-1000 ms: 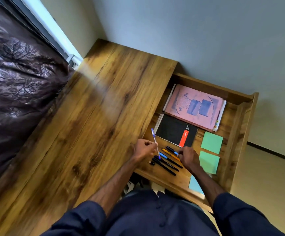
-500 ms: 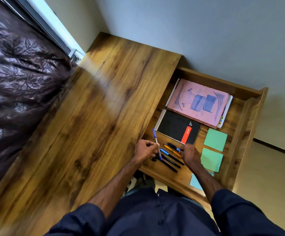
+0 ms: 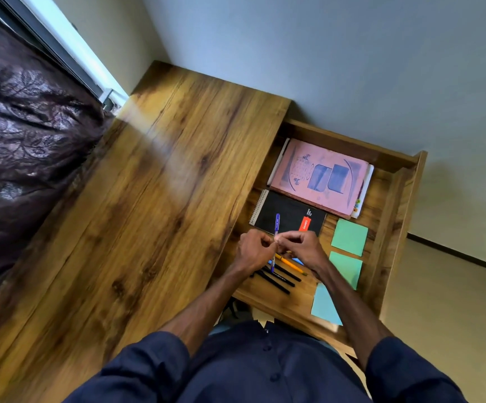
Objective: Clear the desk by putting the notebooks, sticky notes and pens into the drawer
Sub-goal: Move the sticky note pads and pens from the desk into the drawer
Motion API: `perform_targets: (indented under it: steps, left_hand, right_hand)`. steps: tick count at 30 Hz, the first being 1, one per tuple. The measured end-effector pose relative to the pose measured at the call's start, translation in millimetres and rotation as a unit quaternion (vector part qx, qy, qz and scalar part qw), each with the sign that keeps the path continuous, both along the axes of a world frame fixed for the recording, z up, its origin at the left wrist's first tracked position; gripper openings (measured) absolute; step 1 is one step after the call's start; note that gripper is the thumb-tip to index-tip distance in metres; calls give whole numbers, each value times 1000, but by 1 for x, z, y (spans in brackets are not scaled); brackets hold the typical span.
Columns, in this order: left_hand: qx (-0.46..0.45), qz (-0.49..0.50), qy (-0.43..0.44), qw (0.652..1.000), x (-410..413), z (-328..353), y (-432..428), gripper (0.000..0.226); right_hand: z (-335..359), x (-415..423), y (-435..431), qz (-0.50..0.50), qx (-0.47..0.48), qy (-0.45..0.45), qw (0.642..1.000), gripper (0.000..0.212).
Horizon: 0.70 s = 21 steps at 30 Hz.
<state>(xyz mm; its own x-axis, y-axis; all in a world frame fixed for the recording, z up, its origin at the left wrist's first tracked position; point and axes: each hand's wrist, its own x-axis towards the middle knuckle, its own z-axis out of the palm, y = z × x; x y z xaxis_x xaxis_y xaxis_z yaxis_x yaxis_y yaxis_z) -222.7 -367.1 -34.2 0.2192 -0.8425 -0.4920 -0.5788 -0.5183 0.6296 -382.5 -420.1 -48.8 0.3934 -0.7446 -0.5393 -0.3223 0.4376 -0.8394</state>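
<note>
The open wooden drawer [image 3: 393,199] holds a pink notebook [image 3: 320,177], a black spiral notebook [image 3: 287,213], two green sticky note pads [image 3: 349,237] and a blue pad [image 3: 323,306]. Several black, orange and blue pens [image 3: 282,274] lie in a row at the drawer's front. Both hands meet above those pens. My left hand [image 3: 253,251] pinches a blue pen [image 3: 276,225] that stands nearly upright over the black notebook. My right hand [image 3: 303,248] has its curled fingertips on the same pen's middle.
The wooden desk top [image 3: 154,213] stretches left of the drawer. A dark patterned curtain [image 3: 20,146] hangs along its left side beside a window frame [image 3: 70,53]. A grey wall [image 3: 323,68] lies behind, and beige floor [image 3: 454,301] lies right of the drawer.
My right hand left the row of pens and moved left to join my left hand on the blue pen. The pen now stands more upright. The view shifted slightly.
</note>
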Motion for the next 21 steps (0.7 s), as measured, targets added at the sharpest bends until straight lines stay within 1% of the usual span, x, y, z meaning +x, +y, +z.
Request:
perform_targets:
  steps: [3,5,7,8,10,12,15,18,21]
  left_hand:
    - [-11,-31,5,999,-2,-1,-3,13]
    - [-5,-53,19,998,-2,-3,-3,13]
    - [2,-60,27,998,-1,-6,-2,13]
    - [5,-57,23,998,2,-8,0,14]
    - [17,-54,11,998,7,-13,5,16]
    - [25,-53,4,998,13,-19,10,17]
    - [32,-56,3,998,19,-23,17,17]
    - [31,-53,13,998,22,-25,21,16]
    - [33,-43,23,998,25,-27,22,15]
  right_hand:
    - [-3,-5,-6,-12,13,9,1000,14]
    - [-6,-7,-10,-44,27,15,999,12]
    - [-13,-11,-15,-63,0,55,996,9]
    - [-18,-13,-17,-48,-37,98,993,9]
    - [-32,-17,-22,15,-117,192,974,7]
    - [-45,-20,-25,74,-155,252,952,6]
    - [-58,-21,-26,140,-160,317,924,6]
    - [-64,-18,-24,153,-151,355,910,5]
    - [-67,-14,-19,158,-140,371,904,7]
